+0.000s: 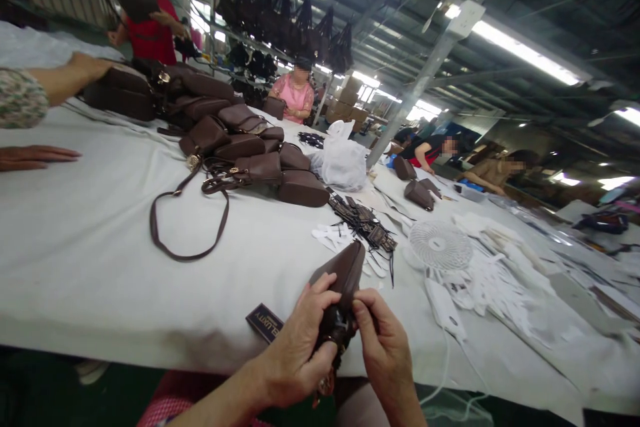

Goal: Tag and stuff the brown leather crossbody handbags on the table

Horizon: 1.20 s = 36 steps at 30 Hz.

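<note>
A small dark brown handbag (345, 268) is held at the table's near edge, tilted with one end pointing away from me. My left hand (303, 333) is closed around its left side, thumb low near some gold-coloured metal fittings (326, 383). On the bag's right side my right hand (383, 340) pinches with thumb and forefinger; what lies between those fingertips is too small to make out. A dark tag with gold lettering (265, 323) sticks out left of my left hand, over the white cloth. Part of the bag is hidden behind my fingers.
A heap of brown handbags (250, 160) covers the back left, one strap (190, 257) looped forward. Dark tags (367, 223), white strips (335, 237) and a white fan (440, 245) lie to the right. Another person's hand (93, 67) touches the heap. Several people work further off.
</note>
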### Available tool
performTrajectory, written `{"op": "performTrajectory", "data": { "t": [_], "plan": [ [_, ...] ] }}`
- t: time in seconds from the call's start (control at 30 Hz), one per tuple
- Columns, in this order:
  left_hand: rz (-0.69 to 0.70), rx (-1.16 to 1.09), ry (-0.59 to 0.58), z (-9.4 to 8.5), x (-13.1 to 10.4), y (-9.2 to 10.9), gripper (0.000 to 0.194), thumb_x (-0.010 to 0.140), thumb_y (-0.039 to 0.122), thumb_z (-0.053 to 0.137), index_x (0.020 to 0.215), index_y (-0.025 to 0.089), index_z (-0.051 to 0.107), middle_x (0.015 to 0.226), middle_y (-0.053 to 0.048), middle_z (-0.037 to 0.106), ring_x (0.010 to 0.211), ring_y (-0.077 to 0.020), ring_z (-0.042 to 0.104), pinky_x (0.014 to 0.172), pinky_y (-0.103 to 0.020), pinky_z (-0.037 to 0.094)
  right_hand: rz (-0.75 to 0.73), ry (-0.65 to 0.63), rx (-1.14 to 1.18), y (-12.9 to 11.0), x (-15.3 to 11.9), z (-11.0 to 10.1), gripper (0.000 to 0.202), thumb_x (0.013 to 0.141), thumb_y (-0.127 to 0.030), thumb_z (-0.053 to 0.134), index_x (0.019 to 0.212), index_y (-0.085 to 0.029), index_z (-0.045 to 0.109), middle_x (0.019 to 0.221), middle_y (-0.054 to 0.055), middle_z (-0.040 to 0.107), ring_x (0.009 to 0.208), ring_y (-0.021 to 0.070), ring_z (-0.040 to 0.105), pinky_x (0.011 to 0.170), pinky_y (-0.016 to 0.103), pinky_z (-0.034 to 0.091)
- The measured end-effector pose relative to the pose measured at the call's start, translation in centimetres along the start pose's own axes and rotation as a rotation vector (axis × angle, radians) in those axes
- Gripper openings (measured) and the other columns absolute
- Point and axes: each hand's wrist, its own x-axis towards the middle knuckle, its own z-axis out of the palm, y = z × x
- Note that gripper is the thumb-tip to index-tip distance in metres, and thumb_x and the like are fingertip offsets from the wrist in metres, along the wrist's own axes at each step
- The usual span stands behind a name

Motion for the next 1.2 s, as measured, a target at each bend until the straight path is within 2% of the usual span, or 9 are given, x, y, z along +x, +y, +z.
{"op": "performTrajectory", "data": {
  "t": [0.17,0.27,0.37,0.47,0.63,0.73,0.87,1.03,1.2],
  "plan": [
    [0.052,0.044,0.009,0.0,0.1,-0.6,0.07,0.077,0.003,0.046,0.139,0.025,0.023,0.157,-0.016,0.021,0.146,-0.0318,0.017,0.117,-0.062,0.01,-0.033,-0.036,0.033,-1.1,-1.1,-0.5,0.016,0.089,-0.031,0.056,0.102,-0.022,0.059,0.091,0.003,0.06,0.071,0.0143,0.059,0.062,0.024,0.053],
    [0.066,0.073,0.025,0.2,0.2,-0.7,0.068,0.079,0.004,0.044,0.14,0.025,0.021,0.157,-0.015,0.021,0.146,-0.0315,0.019,0.117,-0.062,0.009,-0.06,-0.032,-0.043,-2.3,-1.3,-0.7,0.011,0.085,-0.026,0.06,0.095,-0.022,0.059,0.1,0.006,0.057,0.075,0.0146,0.06,0.065,0.025,0.055],
    [0.057,0.104,0.04,0.5,0.2,-0.6,0.067,0.081,0.004,0.042,0.14,0.025,0.021,0.158,-0.015,0.02,0.145,-0.0316,0.02,0.117,-0.062,0.008,0.001,-0.042,-0.114,-3.2,-1.0,-0.9,0.01,0.087,-0.03,0.057,0.088,-0.021,0.06,0.093,0.007,0.06,0.076,0.0162,0.061,0.064,0.025,0.054],
    [0.049,0.136,0.045,0.8,0.1,-0.5,0.068,0.081,0.004,0.042,0.141,0.026,0.02,0.158,-0.014,0.021,0.145,-0.0319,0.02,0.117,-0.063,0.007,0.106,-0.017,-0.176,-3.7,-0.2,-0.7,0.016,0.086,-0.037,0.06,0.086,-0.02,0.06,0.079,0.003,0.062,0.066,0.0159,0.061,0.058,0.026,0.052],
    [0.047,0.192,0.086,1.1,0.0,-0.6,0.069,0.083,0.008,0.042,0.144,0.025,0.015,0.157,-0.014,0.023,0.146,-0.0313,0.018,0.116,-0.064,0.008,-0.09,0.041,-0.386,-4.1,0.5,0.3,0.012,0.087,-0.025,0.054,0.084,-0.022,0.066,0.088,0.005,0.062,0.075,0.0173,0.059,0.067,0.029,0.047],
    [0.074,0.238,0.101,1.4,0.1,-0.9,0.071,0.082,0.009,0.044,0.145,0.024,0.014,0.156,-0.016,0.023,0.146,-0.0327,0.015,0.115,-0.065,0.009,-0.138,0.079,-0.468,-4.1,0.4,0.6,0.015,0.087,-0.023,0.052,0.08,-0.022,0.064,0.083,0.005,0.062,0.077,0.0196,0.057,0.072,0.032,0.043],
    [0.1,0.29,0.123,1.7,0.3,-1.1,0.072,0.08,0.01,0.046,0.143,0.023,0.014,0.156,-0.019,0.023,0.145,-0.0349,0.017,0.113,-0.067,0.009,-0.007,0.045,-0.259,-3.6,0.1,0.0,0.014,0.087,-0.031,0.054,0.08,-0.021,0.062,0.077,0.002,0.064,0.074,0.0195,0.057,0.072,0.032,0.043],
    [0.082,0.332,0.082,0.7,1.2,-1.3,0.06,0.077,0.012,0.05,0.133,0.022,0.031,0.151,-0.017,0.034,0.142,-0.0335,0.026,0.114,-0.064,0.005,0.254,-0.095,0.216,-3.2,0.6,-0.8,0.028,0.082,-0.047,0.061,0.081,-0.019,0.061,0.077,0.001,0.066,0.075,0.0176,0.059,0.072,0.029,0.048],
    [0.08,0.15,-0.1,-1.9,2.5,-1.8,0.053,0.084,0.015,0.049,0.134,0.024,0.038,0.149,-0.013,0.041,0.14,-0.0281,0.033,0.117,-0.057,0.008,0.332,-0.09,0.444,-3.2,1.5,-0.6,0.029,0.076,-0.045,0.071,0.082,-0.018,0.062,0.077,0.0,0.066,0.073,0.0156,0.059,0.07,0.028,0.049]
  ]
}}
